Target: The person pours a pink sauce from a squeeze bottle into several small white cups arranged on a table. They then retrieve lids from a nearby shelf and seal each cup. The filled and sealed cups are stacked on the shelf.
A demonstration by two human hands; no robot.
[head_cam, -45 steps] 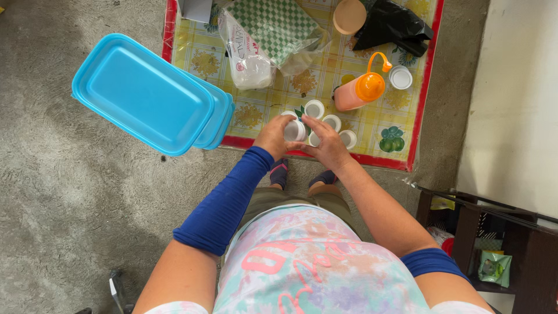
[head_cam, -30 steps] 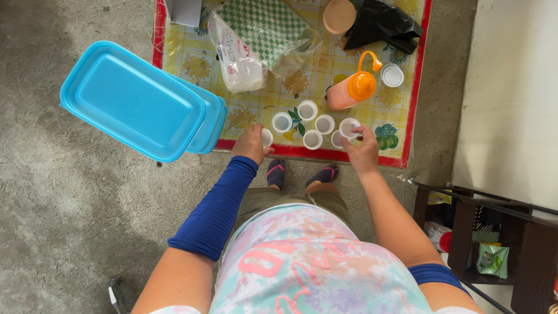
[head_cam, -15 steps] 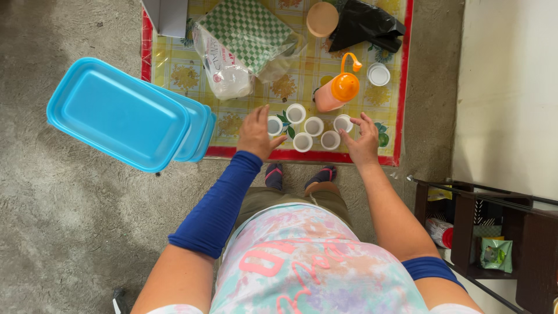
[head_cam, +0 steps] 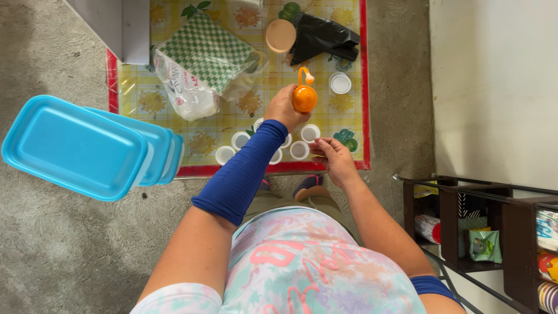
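Concrete floor, flowered mat [head_cam: 349, 70] on top. Blue tubs [head_cam: 87, 148] overhang mat's left edge. Left hand [head_cam: 283, 107] wraps orange squeeze bottle [head_cam: 304, 96] mid-mat, long axis roughly toward camera, spout curling toward far edge. Small white cups [head_cam: 300, 150] cluster along near edge below it. Right hand [head_cam: 334, 157] loosely curled, fingertips at one cup; grip unclear.

A small food-preparation spot in a home or stall, set on a bare concrete floor [head_cam: 52, 256]: a flowered plastic tablecloth [head_cam: 349, 70] holds small white sauce cups [head_cam: 299, 150], while a dark shelf rack [head_cam: 465, 232] of packaged goods stands beside a painted wall [head_cam: 494, 87].
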